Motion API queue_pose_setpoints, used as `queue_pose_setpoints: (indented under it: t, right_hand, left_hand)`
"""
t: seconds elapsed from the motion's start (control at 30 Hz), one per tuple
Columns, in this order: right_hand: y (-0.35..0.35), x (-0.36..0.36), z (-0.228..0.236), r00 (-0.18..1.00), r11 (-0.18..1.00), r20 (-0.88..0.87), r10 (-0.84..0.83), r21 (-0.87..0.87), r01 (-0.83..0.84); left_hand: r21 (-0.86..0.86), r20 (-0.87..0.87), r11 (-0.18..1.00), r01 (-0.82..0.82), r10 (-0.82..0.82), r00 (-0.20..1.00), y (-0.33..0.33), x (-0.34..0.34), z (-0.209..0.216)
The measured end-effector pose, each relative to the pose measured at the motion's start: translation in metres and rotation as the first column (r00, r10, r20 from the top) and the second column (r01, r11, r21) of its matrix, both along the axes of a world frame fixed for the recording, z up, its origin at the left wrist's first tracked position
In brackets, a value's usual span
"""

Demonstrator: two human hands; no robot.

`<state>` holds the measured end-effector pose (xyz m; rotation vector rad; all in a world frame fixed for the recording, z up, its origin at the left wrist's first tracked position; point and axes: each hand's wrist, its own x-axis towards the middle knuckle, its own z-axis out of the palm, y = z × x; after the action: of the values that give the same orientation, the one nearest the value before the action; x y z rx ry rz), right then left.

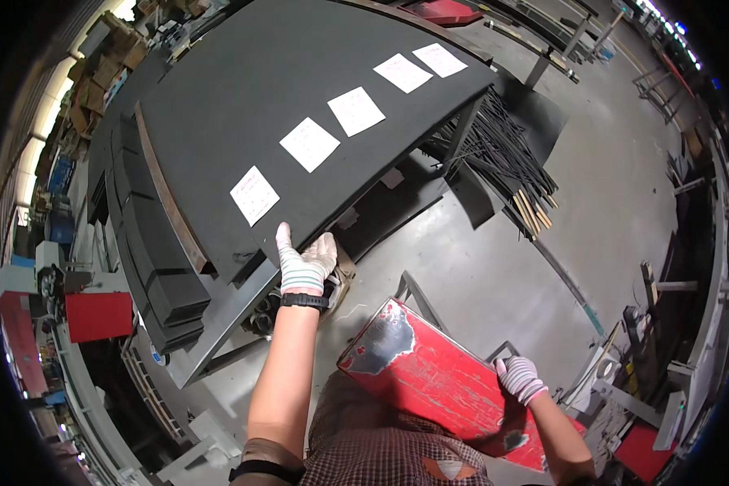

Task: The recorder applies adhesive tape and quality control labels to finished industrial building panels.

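My left hand (pixel 306 266), in a white glove with a striped cuff, is at the near corner of a large dark tabletop (pixel 219 97). Its thumb lies on the top and its fingers bend around the outer side of the edge. My right hand (pixel 520 379), gloved alike, closes on the far rim of a red metal panel (pixel 437 381), beside a dark loop-shaped piece (pixel 504 351). Scratches cover the panel, and its paint is chipped to grey at one corner. It slants in front of my body. A sheet of white paper (pixel 255 196) lies just beyond my left thumb.
More white sheets (pixel 356 111) line the tabletop's right side. Thin dark rods (pixel 502 146) are heaped under and beside its far right corner. Stacked dark strips (pixel 154 267) stand along the left side. Metal parts and frames (pixel 616 381) crowd the right.
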<state>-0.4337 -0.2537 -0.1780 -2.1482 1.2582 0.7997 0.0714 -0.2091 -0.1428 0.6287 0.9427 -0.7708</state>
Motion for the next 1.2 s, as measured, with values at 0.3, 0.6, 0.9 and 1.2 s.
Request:
queue_pose_setpoints:
  t: [0.3,0.6,0.9,1.2]
  right_hand:
    - [-0.058,0.033,0.006,0.997,0.976,-0.074,0.015,0.216,0.001]
    - [-0.112,0.259,0.036,0.802,0.918,0.529,-0.278,0.392,0.059]
    - [-0.084,0.392,0.07,0.745,0.91,0.664,-0.054,0.34,-0.237]
    - [-0.078,0.283,0.127,0.734,0.755,0.18,0.655,-0.126,-0.644]
  left_hand:
    - [0.037,0.068,0.998,-0.059,0.056,0.996,0.001,-0.031,0.014]
    - [-0.162,0.106,0.943,0.29,-0.276,0.955,0.068,-0.096,0.029]
    - [0.288,0.409,0.806,0.517,-0.592,0.695,0.078,-0.028,0.059]
    - [0.285,0.42,0.649,0.705,-0.746,0.516,0.132,-0.118,0.026]
